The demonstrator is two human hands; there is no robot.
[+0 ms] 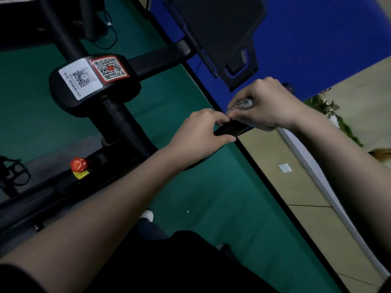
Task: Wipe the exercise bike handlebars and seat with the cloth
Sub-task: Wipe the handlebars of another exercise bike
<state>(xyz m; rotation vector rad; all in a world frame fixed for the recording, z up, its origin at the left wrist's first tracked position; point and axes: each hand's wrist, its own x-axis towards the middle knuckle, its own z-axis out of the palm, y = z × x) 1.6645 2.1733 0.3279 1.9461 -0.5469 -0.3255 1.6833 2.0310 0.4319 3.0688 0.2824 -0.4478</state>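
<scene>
Exercise bike (118, 123) fills the left half of the frame, seen from above, on a green floor (211, 197).

Handlebar (230, 130): only a short black stub of the near grip shows, at frame centre between the two hands. Long axis runs lower left to upper right at a shallow tilt, free end pointing right. The rest of it runs back under the left forearm toward the stem.

Left hand (201, 134): wrapped on the handlebar from the left, fingers curled over the top, thumb underneath. Firm closed hold on the bar.

Right hand (266, 104): just right of and above the stub, fingers curled tight round the cloth (243, 103). Fingertips of both hands nearly meet over the bar.

Cloth: grey, bunched, mostly buried in the right fist. The exposed strip runs lower left to upper right, its low end right at the bar's top. Cannot tell whether it actually touches the bar.

Console (95, 85) sits upper left and carries a white QR sticker (80, 79) beside a red QR sticker (110, 68). Second bar arm (158, 58) heads from the console to the upper right. Red knob (79, 163) lower left on the frame tube, pedal (14, 172) at the left edge. Black panel (218, 28) top centre.
</scene>
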